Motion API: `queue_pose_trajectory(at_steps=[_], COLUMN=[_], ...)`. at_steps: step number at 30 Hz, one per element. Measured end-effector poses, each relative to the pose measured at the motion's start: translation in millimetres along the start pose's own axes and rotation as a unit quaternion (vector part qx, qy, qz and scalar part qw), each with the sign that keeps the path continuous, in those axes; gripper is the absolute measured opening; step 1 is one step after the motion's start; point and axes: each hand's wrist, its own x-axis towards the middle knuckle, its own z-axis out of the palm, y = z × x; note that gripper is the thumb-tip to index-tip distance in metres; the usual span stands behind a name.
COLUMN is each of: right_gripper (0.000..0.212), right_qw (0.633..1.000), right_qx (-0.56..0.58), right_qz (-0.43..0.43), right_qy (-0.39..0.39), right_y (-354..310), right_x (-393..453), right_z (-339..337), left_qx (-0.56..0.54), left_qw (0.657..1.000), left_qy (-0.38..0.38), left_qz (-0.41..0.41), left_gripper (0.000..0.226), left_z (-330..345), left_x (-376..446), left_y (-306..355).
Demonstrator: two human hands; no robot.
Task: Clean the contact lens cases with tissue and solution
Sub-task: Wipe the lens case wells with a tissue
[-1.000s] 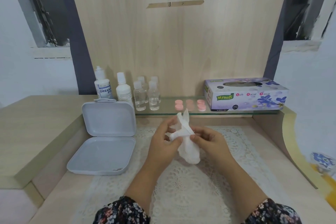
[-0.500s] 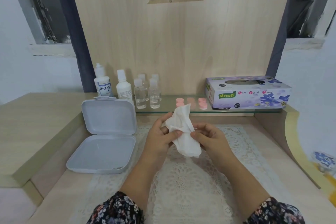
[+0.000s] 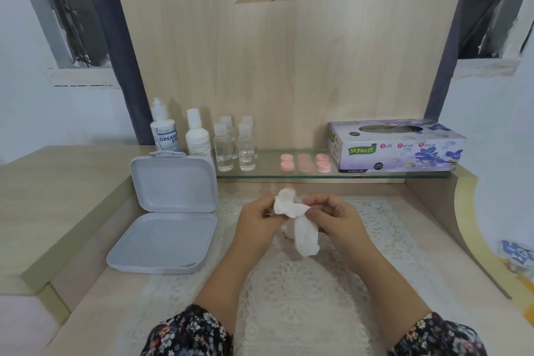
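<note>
A crumpled white tissue (image 3: 300,220) is held between both hands above the lace mat. My left hand (image 3: 257,221) pinches its upper left part and my right hand (image 3: 336,220) pinches its twisted middle; the tail hangs down. Something pale pink shows under the tissue at my left palm, too hidden to name. Several pink lens case pieces (image 3: 304,162) lie on the glass shelf behind. Two white solution bottles (image 3: 180,136) stand at the shelf's left end.
An open grey plastic box (image 3: 164,237) lies left of the hands. Several small clear bottles (image 3: 235,144) stand beside the solution bottles. A Mysoft tissue box (image 3: 396,146) sits on the shelf's right. A white lace mat (image 3: 289,298) covers the desk.
The tissue's upright top has been folded down and bunched between the hands. Both hands have stayed above the mat.
</note>
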Motion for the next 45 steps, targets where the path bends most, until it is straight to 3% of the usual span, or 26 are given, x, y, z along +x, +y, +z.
queue_pose_trajectory(at_steps=[2,7,10,13,17,19,21,31,35,40,43,45], right_gripper=[0.017,0.015,0.016,0.023,0.020,0.014,0.015,0.011,0.014,0.009,0.011,0.012], right_qw=[1.000,0.988,0.971,0.933,0.903,0.900,0.898,0.889,0.889,0.888,0.894,0.895], right_qx=[-0.014,-0.133,-0.236,-0.356,-0.426,-0.432,-0.435,-0.454,-0.455,-0.458,-0.446,-0.444], right_qz=[-0.002,0.001,0.020,0.027,-0.003,-0.006,-0.004,-0.012,-0.014,-0.005,0.008,0.016], right_qy=[0.013,0.073,0.034,-0.033,-0.065,-0.065,-0.063,-0.055,-0.045,-0.035,-0.033,-0.034], right_y=[-0.3,2.7,4.1,3.9,1.9,3.6,5.5,8.6,9.9,10.8,10.5,9.7], right_x=[1.4,6.6,4.3,0.1,-1.9,-0.5,0.5,2.6,2.6,3.4,4.3,4.2], right_z=[-1.7,-16.3,-23.0,-21.7,-16.6,-17.0,-17.2,-15.7,-14.6,-13.9,-14.4,-14.0], left_qx=[0.000,0.018,0.071,0.139,0.260,0.288,0.312,0.468,0.436,0.352,0.227,0.261], left_qw=[0.998,0.988,0.983,0.984,0.964,0.954,0.943,0.875,0.892,0.930,0.971,0.964], left_qy=[0.051,0.148,0.167,0.113,-0.009,-0.066,-0.111,-0.117,-0.114,-0.095,-0.001,0.034], left_qz=[-0.024,-0.040,-0.027,0.023,0.063,0.048,0.036,0.037,0.035,-0.046,-0.075,-0.040], left_gripper=[0.019,0.041,0.029,0.007,0.026,0.010,0.020,0.033,0.022,0.023,0.015,0.013], left_z=[-2.2,-14.6,-15.3,-9.5,-0.2,2.0,3.0,13.9,12.9,11.8,0.8,-6.6], left_x=[2.3,6.0,8.2,3.9,0.0,-0.2,0.3,1.1,5.0,12.6,15.3,17.2], left_y=[-0.6,-3.8,-8.3,-10.1,-15.0,-17.0,-20.8,-19.8,-23.9,-22.4,-17.2,-18.7])
